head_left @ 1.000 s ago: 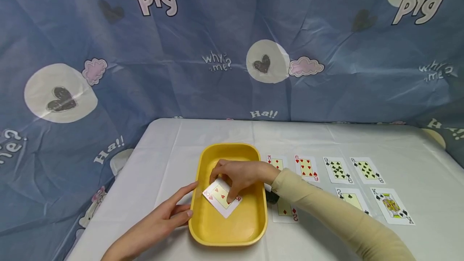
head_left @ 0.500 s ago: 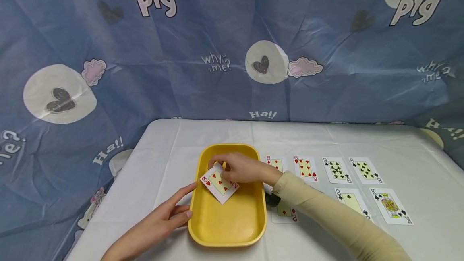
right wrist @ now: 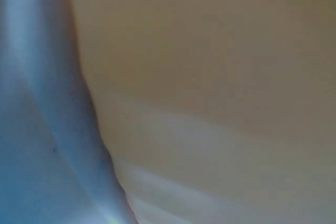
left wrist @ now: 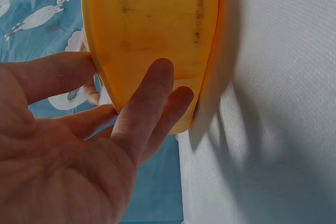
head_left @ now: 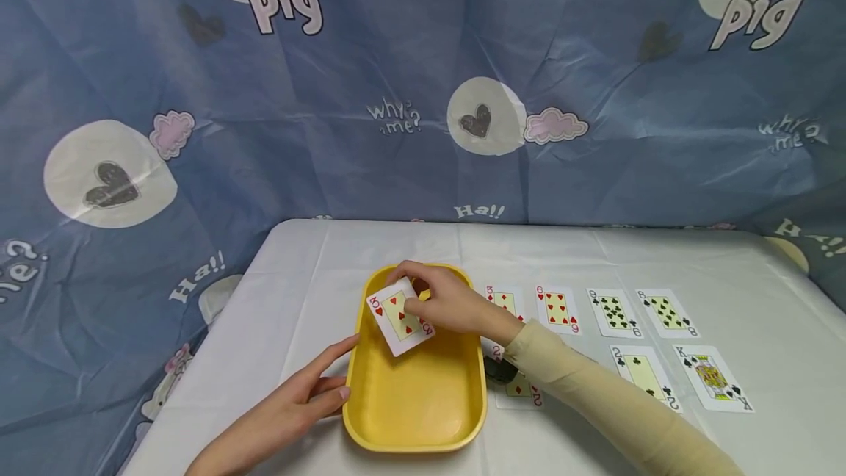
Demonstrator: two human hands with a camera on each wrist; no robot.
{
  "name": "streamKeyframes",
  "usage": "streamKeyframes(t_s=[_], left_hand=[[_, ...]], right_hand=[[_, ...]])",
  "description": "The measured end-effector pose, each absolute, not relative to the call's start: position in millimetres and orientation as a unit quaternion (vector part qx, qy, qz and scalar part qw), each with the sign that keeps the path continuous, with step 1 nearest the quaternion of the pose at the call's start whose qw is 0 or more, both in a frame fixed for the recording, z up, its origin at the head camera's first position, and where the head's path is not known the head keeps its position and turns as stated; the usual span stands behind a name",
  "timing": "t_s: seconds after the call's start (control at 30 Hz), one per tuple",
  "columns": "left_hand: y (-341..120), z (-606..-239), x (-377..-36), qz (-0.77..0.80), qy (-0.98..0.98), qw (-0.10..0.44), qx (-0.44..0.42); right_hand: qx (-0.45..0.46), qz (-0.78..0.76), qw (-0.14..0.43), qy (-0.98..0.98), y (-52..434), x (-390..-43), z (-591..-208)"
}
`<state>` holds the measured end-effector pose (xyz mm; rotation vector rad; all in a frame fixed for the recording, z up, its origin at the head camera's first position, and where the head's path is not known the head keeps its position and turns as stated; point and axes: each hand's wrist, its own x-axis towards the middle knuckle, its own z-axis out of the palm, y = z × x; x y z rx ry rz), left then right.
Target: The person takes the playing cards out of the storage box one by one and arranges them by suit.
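The right hand (head_left: 444, 305) pinched the three of hearts (head_left: 399, 315) above the yellow tray's (head_left: 416, 428) twelve-o'clock end. The left hand (head_left: 291, 406), fingers straight, rested against the tray's nine-o'clock wall. Face-up cards (head_left: 615, 312) lay at three o'clock on the table (head_left: 297, 278).

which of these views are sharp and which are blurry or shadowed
Head view: sharp and evenly lit, the card legible in the right hand. Left wrist view: sharp, the left hand close, the yellow tray casting a shadow on the tablecloth. Right wrist view: only blur.
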<state>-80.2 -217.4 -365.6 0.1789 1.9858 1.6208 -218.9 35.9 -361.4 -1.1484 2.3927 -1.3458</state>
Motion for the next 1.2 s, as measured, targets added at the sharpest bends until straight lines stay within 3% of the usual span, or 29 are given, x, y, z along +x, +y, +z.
streamKeyframes(t_s=[0.63, 1.2], left_hand=[[-216.5, -362.8, -77.6, 0.603, 0.742, 0.282, 0.075], [-218.3, -364.8, -78.7, 0.614, 0.729, 0.290, 0.091]], right_hand=[[-0.317, -0.531, 0.072, 0.782, 82.5, -191.2, -335.0], [-0.254, -0.578, 0.041, 0.774, 151.1, -184.4, -344.9]])
